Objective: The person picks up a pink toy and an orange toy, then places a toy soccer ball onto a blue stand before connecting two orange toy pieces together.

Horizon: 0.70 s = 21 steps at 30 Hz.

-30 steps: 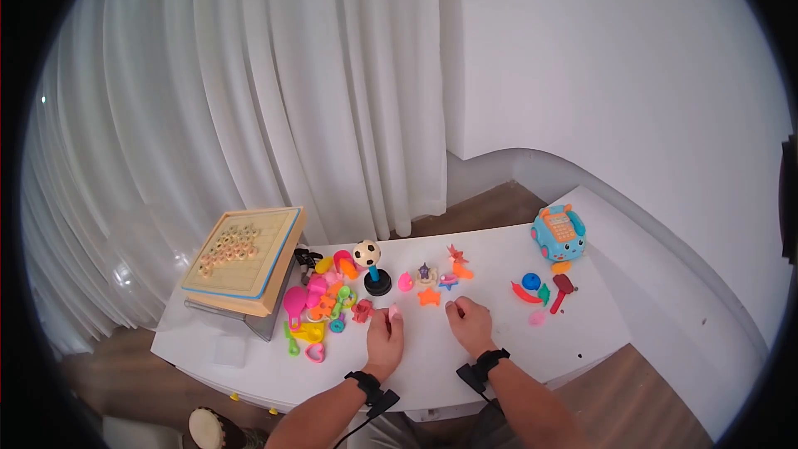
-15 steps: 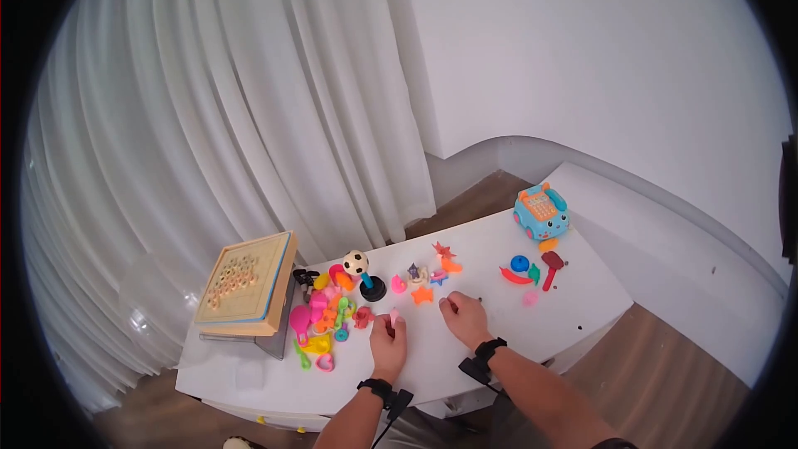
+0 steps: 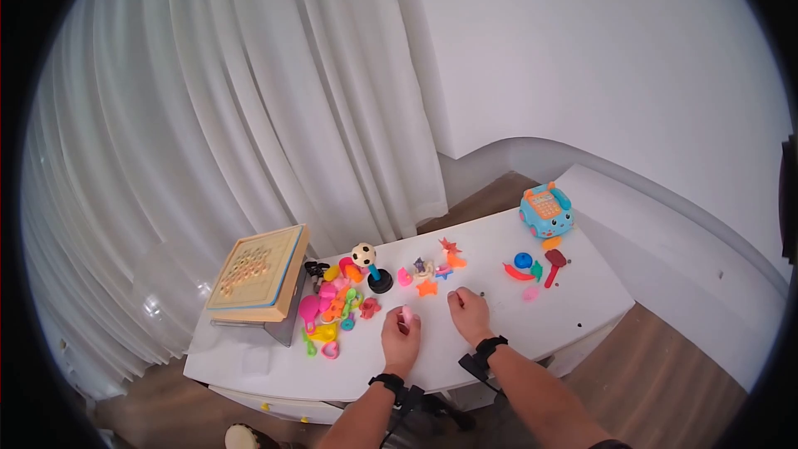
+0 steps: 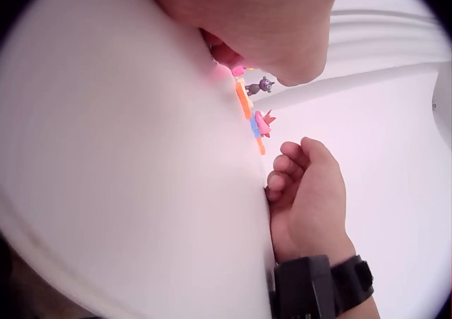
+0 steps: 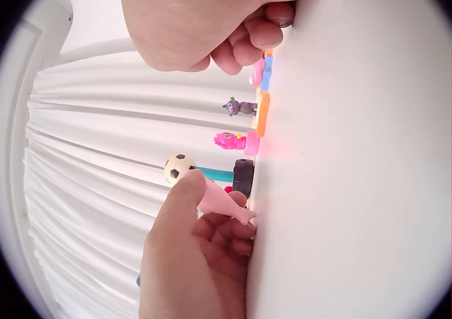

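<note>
My left hand (image 3: 401,347) pinches a small pale pink toy (image 5: 220,200) between thumb and fingers, close over the white table (image 3: 499,349). The toy narrows to a forked, tail-like end; its other end is hidden behind the thumb in the right wrist view. To the right, my right hand (image 3: 470,316) rests on the table, fingers loosely curled with nothing in them. Beyond the hands stand a pink figure (image 5: 236,142), a small purple figure (image 5: 240,107) and an orange star (image 3: 426,288). A soccer ball (image 3: 363,254) on a blue stem with a black base stands behind them.
Left of the hands lies a pile of bright toys with a pink pan (image 3: 309,309). Farther left, a wooden game board (image 3: 258,270) leans on a stand. At right are a blue toy telephone (image 3: 546,214), a red toy hammer (image 3: 554,266) and a red chili (image 3: 517,272).
My left hand has turned, bringing more of the pale pink toy into view. The right hand stays loosely curled on the table. The head view has shifted and tilted.
</note>
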{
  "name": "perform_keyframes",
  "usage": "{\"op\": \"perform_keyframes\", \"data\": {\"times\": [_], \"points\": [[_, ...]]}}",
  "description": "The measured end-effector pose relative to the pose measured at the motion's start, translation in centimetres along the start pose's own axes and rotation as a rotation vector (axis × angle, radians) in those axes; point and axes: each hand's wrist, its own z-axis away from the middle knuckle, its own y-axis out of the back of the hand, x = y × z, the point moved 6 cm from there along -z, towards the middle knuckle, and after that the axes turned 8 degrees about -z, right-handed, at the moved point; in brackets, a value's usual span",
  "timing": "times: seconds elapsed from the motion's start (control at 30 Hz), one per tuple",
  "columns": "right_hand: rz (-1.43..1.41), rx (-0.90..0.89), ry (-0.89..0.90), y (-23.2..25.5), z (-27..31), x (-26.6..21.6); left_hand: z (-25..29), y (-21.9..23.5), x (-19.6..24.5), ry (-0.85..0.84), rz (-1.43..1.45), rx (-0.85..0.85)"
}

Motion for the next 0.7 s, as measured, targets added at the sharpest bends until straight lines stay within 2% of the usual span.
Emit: {"op": "perform_keyframes", "data": {"times": [0.07,0.13,0.3,0.37,0.57,0.7], "points": [[-0.003,-0.027,-0.005,0.0,-0.1,0.0,0.7,0.1,0.1,0.008,-0.001,-0.003],[0.017,-0.04,-0.003,0.0,0.0,-0.1,1.1,-0.1,-0.5,0.035,0.126,-0.01],[0.075,-0.024,0.008,-0.1,0.0,-0.1,-0.2,-1.7,-3.3,0.012,0.246,-0.052],[0.087,-0.022,0.055,-0.2,-0.1,-0.4,-0.1,-1.7,-3.1,0.009,0.269,-0.066],[0.148,-0.049,0.012,-0.6,0.0,-0.2,-0.2,-1.8,-3.0,0.033,0.426,-0.098],[0.188,-0.063,0.031,-0.9,-0.1,-0.1,-0.1,-1.5,-2.6,-0.003,0.375,-0.103]]}}
